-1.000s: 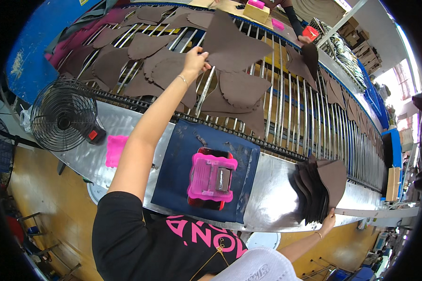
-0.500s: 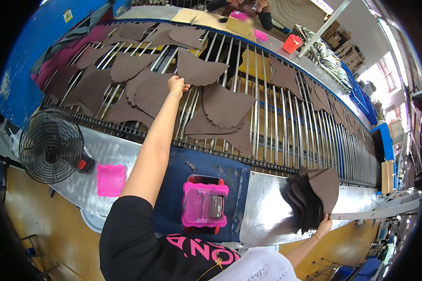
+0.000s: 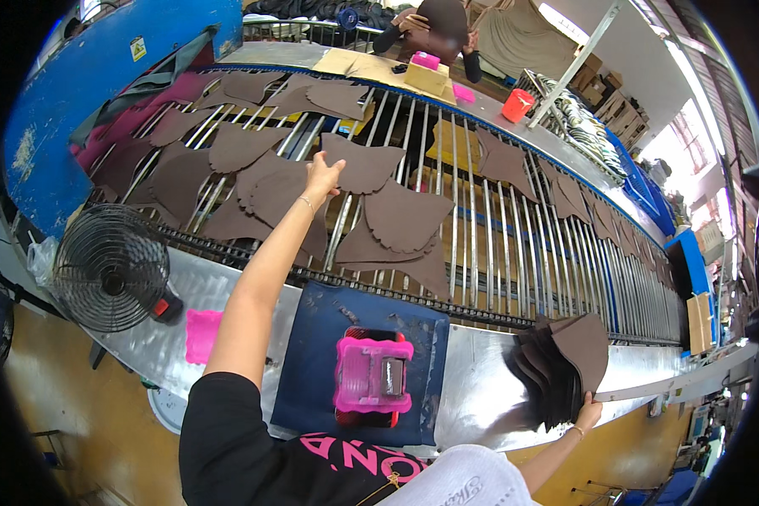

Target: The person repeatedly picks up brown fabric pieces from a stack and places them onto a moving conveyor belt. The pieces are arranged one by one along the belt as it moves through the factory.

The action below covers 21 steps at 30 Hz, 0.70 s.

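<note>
Brown leather pieces (image 3: 371, 164) on the roller conveyor (image 3: 497, 244) (frame centre) are touched by the open left hand (image 3: 322, 175); a fanned brown stack (image 3: 565, 367) is gripped lower right by the right hand (image 3: 587, 415).

Colour-wise it's mostly brown: the flat cut pieces (image 3: 405, 215) spread over the silvery metal rollers (image 3: 514, 244) are all plain dark brown, same as the fanned stack (image 3: 565, 363) at the worktop's right edge. The worktop (image 3: 472, 388) itself is shiny silver, with a navy mat (image 3: 312, 371) on it. On the mat sits a hot pink box (image 3: 373, 375). The fan (image 3: 110, 268) is black with a red bit.
</note>
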Each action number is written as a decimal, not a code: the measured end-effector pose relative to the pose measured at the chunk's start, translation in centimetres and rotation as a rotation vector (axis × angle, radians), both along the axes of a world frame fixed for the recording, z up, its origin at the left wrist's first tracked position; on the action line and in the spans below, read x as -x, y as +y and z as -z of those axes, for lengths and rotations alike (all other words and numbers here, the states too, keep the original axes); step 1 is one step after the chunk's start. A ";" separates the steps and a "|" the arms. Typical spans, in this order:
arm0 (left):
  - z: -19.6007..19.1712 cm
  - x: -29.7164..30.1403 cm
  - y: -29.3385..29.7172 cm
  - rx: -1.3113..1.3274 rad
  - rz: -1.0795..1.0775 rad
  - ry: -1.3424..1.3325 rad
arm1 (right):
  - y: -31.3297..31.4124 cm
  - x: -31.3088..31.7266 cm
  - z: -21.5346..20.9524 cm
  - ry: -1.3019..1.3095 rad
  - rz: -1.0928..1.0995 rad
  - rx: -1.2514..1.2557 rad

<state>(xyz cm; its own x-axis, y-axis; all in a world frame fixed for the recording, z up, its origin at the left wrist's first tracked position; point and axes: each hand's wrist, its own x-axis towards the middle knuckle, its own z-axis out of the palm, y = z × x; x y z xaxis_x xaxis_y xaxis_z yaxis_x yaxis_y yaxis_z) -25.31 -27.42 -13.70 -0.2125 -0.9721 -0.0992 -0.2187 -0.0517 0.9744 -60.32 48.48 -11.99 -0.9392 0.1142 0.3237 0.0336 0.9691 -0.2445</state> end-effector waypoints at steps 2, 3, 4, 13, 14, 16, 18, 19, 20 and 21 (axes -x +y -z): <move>-1.9 -1.0 2.4 0.034 0.129 0.068 | 3.5 2.2 0.8 0.004 -0.084 0.106; -2.6 -2.2 3.5 0.060 0.176 0.086 | 3.3 2.7 0.4 -0.190 -0.099 0.337; -3.3 -3.2 4.8 0.084 0.225 0.106 | 3.0 2.8 0.4 -0.239 -0.123 0.320; -9.9 -8.5 15.8 0.125 0.507 0.152 | -5.4 -3.9 -8.3 0.059 -0.280 0.218; -10.1 -8.5 16.7 0.130 0.544 0.156 | -8.2 -7.0 -10.6 0.157 -0.349 0.264; -10.5 -7.8 18.4 0.141 0.632 0.164 | -11.1 -11.2 -13.6 0.262 -0.432 0.443; -9.9 -6.9 20.2 0.298 0.727 0.108 | -14.2 -14.5 -14.5 0.274 -0.524 0.691; -10.2 -6.6 21.6 0.477 0.726 0.075 | -15.7 -15.9 -14.8 0.236 -0.574 0.846; -10.7 -6.0 23.1 0.653 0.735 0.070 | -16.7 -17.5 -15.6 0.219 -0.613 0.984; -10.9 -6.5 24.5 0.664 0.716 0.109 | -18.2 -18.2 -14.5 0.143 -0.725 1.088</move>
